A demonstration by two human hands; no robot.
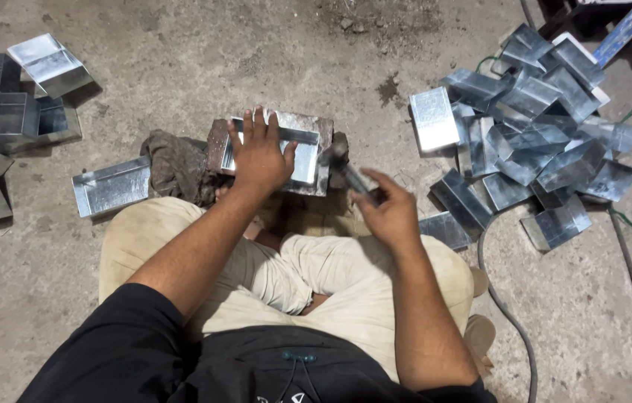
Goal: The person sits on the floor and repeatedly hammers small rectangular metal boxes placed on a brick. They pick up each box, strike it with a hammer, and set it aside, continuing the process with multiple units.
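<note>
While the left hand [260, 155] lies flat, pinning the sheet-metal tray [271, 149] atop the steel block [308, 127] | right hand [390, 213] grips hammer [346, 170] right of block | advice: short square blows, fingers back from edge.

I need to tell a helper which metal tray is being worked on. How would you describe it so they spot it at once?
Start at the seated person's crossed legs on the concrete floor; straight ahead lies a metal block beside a dark rag. The tray sits on that block, pressed flat under the left hand, with the right hand holding a hammer beside it. It is the only tray off the floor and outside the piles.
</note>
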